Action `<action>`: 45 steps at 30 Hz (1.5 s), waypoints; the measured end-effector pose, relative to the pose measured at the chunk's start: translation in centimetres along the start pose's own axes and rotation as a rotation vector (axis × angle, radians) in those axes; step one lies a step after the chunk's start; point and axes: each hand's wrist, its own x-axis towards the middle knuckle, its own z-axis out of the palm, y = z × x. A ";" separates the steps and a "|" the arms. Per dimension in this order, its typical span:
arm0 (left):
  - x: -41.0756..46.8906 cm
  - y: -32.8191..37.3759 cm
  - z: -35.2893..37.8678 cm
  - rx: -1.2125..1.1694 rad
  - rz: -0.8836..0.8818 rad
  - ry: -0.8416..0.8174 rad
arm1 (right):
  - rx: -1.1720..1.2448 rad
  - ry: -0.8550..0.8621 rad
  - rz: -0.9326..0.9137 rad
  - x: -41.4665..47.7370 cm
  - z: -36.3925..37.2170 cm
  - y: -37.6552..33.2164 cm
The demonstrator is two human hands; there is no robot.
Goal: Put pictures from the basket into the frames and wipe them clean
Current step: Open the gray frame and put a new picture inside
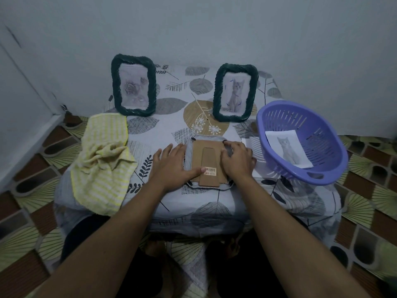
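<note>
A picture frame [207, 155] lies face down on the table's middle, its brown cardboard back and stand up. My left hand [171, 163] rests flat on its left side, thumb pressing the back near the barcode label. My right hand [237, 159] lies on the frame's right side, fingers curled at the top right clip. A purple basket [300, 117] at the right holds a cat picture [289, 148]. Two dark green frames stand at the back: one with a rose picture [133, 84], one with a cat picture [235, 95]. A yellow striped cloth [103, 160] lies at the left.
The small table [214, 203] has a leaf-patterned cover and stands against a grey wall. A white sheet [251, 143] lies between the face-down frame and the basket. Patterned floor tiles surround the table.
</note>
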 end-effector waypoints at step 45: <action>-2.4 0.5 -4.7 0.144 0.339 -0.093 | -0.172 -0.176 -0.225 -3.7 0.4 0.4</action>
